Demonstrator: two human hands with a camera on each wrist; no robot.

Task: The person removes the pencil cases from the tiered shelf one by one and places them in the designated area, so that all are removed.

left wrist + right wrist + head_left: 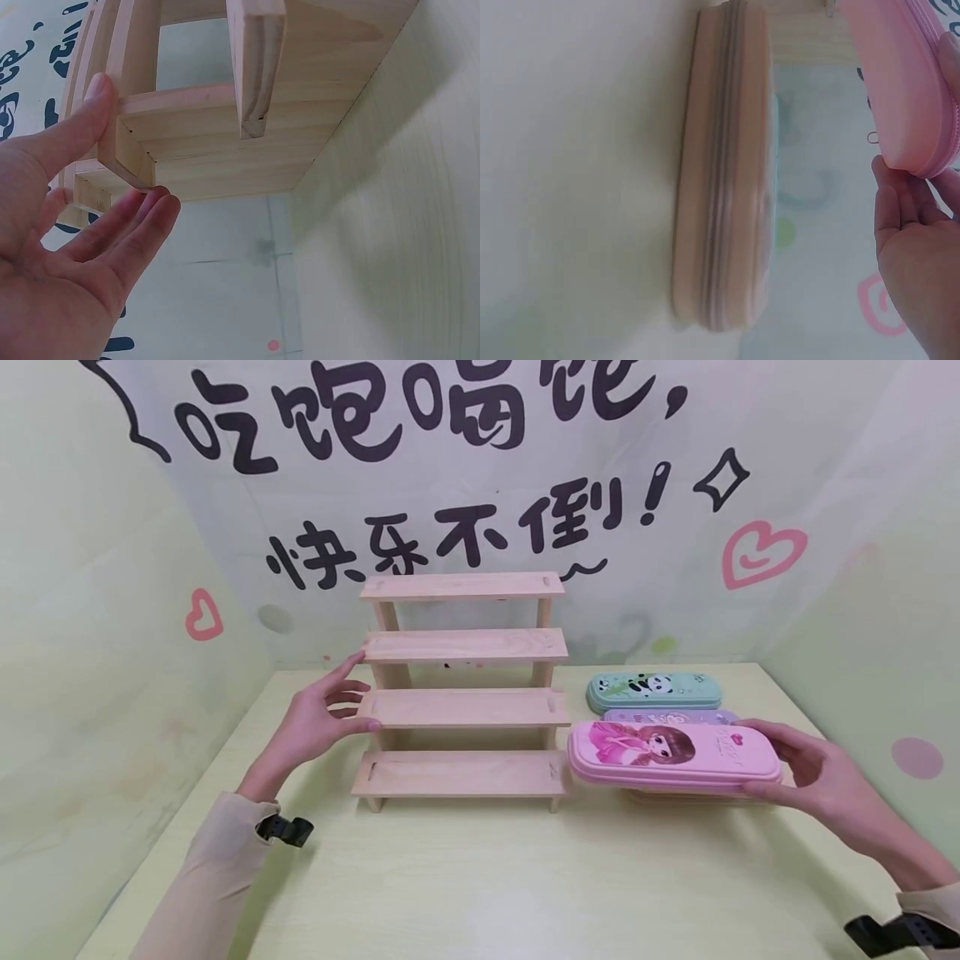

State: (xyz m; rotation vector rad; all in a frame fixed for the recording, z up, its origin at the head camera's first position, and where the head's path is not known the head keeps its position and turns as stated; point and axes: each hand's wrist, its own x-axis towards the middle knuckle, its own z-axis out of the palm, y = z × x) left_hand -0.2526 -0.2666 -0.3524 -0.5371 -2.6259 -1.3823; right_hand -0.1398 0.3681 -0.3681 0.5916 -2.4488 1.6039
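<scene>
A light wooden four-step display rack (461, 706) stands on the table. My left hand (318, 710) grips its left end, thumb on one step and fingers by the step above; in the left wrist view the hand (82, 247) holds a board end between thumb and fingertips. My right hand (832, 777) pinches the right end of a pink zipped pencil case (712, 758) with a doll-like girl on its lid, raised level beside the bottom step. In the right wrist view the pink case (907, 90) is clear of the table.
Behind the raised case lie a green panda pencil case (652, 692) and a purple one (667, 717), partly hidden. A peach pencil case (724, 172) lies below it. A cloth backdrop (450, 502) with black writing hangs behind the table (465, 877).
</scene>
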